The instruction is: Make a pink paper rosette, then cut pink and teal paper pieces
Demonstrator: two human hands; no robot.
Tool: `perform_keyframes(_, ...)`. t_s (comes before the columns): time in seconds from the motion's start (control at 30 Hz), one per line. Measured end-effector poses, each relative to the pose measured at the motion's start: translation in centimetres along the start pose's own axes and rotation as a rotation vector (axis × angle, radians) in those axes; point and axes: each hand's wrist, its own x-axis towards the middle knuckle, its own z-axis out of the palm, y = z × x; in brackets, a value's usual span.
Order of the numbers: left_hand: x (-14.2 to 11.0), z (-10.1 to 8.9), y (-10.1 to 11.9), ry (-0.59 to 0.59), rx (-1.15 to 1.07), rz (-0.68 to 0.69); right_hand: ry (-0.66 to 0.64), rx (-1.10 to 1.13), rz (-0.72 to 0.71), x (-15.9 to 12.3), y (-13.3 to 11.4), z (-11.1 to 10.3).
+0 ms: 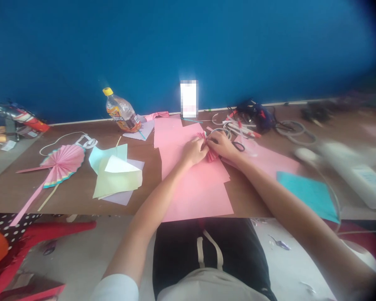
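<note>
Both hands meet over pink paper sheets [188, 200] at the middle of the table. Between them is a pleated pink paper fan [212, 156], pinched at its centre, with folds showing above and below the fingers. My left hand [194, 150] closes on it from the left side. From the right, my right hand [221, 144] grips the same middle part with bent fingers. Whether a tie or string is at the pinch is hidden by the fingers. Just beyond my right hand lie the dark loop handles of scissors [239, 146].
A finished pink fan [65, 161] with paper strips lies left, beside coloured paper pieces [122, 177]. A tilted bottle [120, 110] stands against the blue wall, near a bright upright screen [189, 98]. Rightward are pens, cables, a teal sheet [307, 194] and a blurred white object [354, 171].
</note>
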Motion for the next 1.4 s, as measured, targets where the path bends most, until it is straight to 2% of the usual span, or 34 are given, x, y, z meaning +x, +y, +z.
perform_keyframes(0.47, 0.4, 0.4, -0.9, -0.003, -0.070, 0.021, -0.056, 0.038, -0.012, 0.0, -0.2, -0.5)
perform_keyframes(0.63, 0.4, 0.4, -0.8, -0.003, -0.040, 0.045, -0.057, 0.007, 0.041, -0.2, -0.4, -0.5)
perform_keyframes(0.87, 0.8, 1.0, -0.9, -0.040, -0.008, 0.071, -0.095, -0.122, -0.017, -0.2, 0.2, 0.2)
perform_keyframes(1.2, 1.2, 1.3, -0.6, -0.057, -0.003, 0.078, -0.013, -0.155, 0.020, -0.6, -0.3, 0.8)
perform_keyframes(1.4, 1.0, 1.1, -0.6, -0.032, -0.065, 0.076, 0.006, -0.010, 0.019, -0.6, -0.2, 0.3)
